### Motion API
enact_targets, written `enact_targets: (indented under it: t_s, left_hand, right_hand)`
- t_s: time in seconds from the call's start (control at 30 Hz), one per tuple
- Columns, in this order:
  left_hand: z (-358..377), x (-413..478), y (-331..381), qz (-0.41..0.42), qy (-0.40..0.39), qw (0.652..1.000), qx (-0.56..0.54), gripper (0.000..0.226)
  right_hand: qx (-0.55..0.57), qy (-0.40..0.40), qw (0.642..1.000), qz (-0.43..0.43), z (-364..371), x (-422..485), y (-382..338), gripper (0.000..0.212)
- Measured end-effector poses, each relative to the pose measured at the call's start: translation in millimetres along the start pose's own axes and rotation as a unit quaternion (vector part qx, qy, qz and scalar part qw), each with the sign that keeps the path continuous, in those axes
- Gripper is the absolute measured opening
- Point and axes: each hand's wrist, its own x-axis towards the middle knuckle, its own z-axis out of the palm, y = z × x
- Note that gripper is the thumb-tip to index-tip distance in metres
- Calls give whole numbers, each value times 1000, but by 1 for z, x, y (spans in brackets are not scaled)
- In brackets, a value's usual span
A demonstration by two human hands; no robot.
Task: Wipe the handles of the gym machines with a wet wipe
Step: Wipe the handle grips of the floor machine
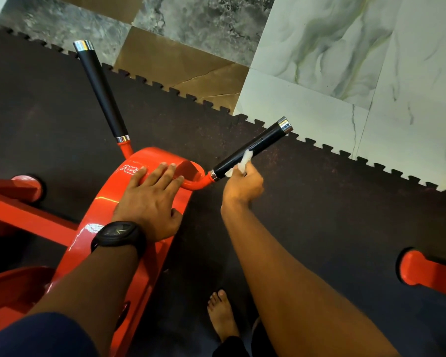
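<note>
A red gym machine arm [106, 222] ends in two black handles with chrome caps. The right handle [263, 143] slants up to the right; the left handle [101, 91] points up and away. My right hand [242, 186] pinches a white wet wipe [242, 162] and holds it against the lower part of the right handle. My left hand [152, 194], with a black watch on the wrist, lies flat with straight fingers on top of the red arm.
Dark rubber mat [319, 215] with a toothed edge covers the floor; marble tiles [345, 60] lie beyond it. Red machine feet stand at the left [29, 186] and right [417, 269]. My bare foot [222, 313] is on the mat below.
</note>
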Motion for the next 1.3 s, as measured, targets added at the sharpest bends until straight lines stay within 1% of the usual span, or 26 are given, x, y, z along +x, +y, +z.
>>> enact_targets:
  t_s: [0.1,0.17,0.23,0.3,0.33,0.37,0.43,0.47,0.5,0.57,0.6,0.67,0.7,0.73,0.77,0.8,0.87,0.93,0.97,1.0,1.1,1.13,1.17,1.23,1.27,1.3]
  left_hand:
    - [1,-1,0,-2,3,1000,3,77]
    - [2,0,0,2,7,1000,3,77]
    - [2,0,0,-1,8,1000,3,77]
    - [3,0,-1,-4,9,1000,5,77]
    - [3,1,-1,-2,11,1000,4,77]
    - [3,0,0,0,12,1000,4,77]
    - [3,-1,0,0,11,1000,3,76]
    - [2,-1,0,-1,10,1000,2,76]
    - [2,-1,-1,-1,9,1000,2,76]
    - [2,0,-1,-4,5,1000,0,77]
    - [2,0,-1,-5,4,1000,-1,77]
    - [1,1,-1,-4,6,1000,-5,77]
    - [1,0,-1,-4,6,1000,-4,77]
    - [1,1,-1,-3,4,1000,-5,77]
    - [1,0,-1,-3,4,1000,-5,77]
    - [1,0,-1,-4,3,1000,-6,77]
    - [0,0,0,-6,1,1000,-5,77]
    - [-2,0,0,-9,-2,1000,-6,77]
    - [-1,0,0,-10,-2,1000,-6,77]
    - [-1,-1,1,-10,-1,1000,-7,77]
    - [0,0,1,-5,6,1000,-13,75]
    - [-1,0,1,-4,6,1000,-13,75]
    - [-1,-1,2,-5,5,1000,-12,75]
    - [-2,-1,1,-5,4,1000,-14,75]
    - [-2,-1,1,-5,2,1000,-15,75]
    - [-1,0,0,-4,0,1000,-17,75]
  right_hand:
    - [-45,36,986,-156,-5,0,8,27]
    - [-119,14,945,-305,-13,4,18,31]
    - [-234,-42,873,-427,-22,11,28,43]
    - [-324,-83,795,-507,-28,23,29,45]
    - [-358,-98,742,-558,-31,29,28,39]
    - [-381,-120,678,-617,-34,34,29,30]
    - [-425,-164,554,-697,-40,45,29,33]
    - [-450,-183,525,-700,-44,49,24,35]
    - [-465,-187,523,-689,-48,53,19,37]
    - [-493,-183,558,-642,-53,54,7,53]
    - [-514,-193,548,-631,-54,53,2,59]
    - [-566,-192,489,-636,-58,51,-6,69]
    - [-578,-176,468,-645,-60,54,-11,74]
    - [-589,-159,468,-639,-62,57,-17,78]
    - [-598,-140,487,-621,-65,60,-24,80]
    - [-613,-128,494,-603,-68,61,-28,81]
    - [-631,-149,456,-609,-68,58,-24,78]
    - [-649,-165,401,-625,-69,49,-23,77]
    - [-642,-165,402,-632,-69,49,-24,76]
    - [-632,-162,423,-629,-69,52,-28,73]
    - [-637,-139,503,-567,-67,59,-50,65]
    - [-632,-147,512,-564,-67,57,-51,65]
    - [-638,-161,490,-572,-65,51,-50,64]
    - [-649,-181,386,-630,-66,44,-38,62]
    - [-632,-191,359,-660,-68,46,-34,62]
    - [-627,-196,362,-661,-70,53,-39,62]
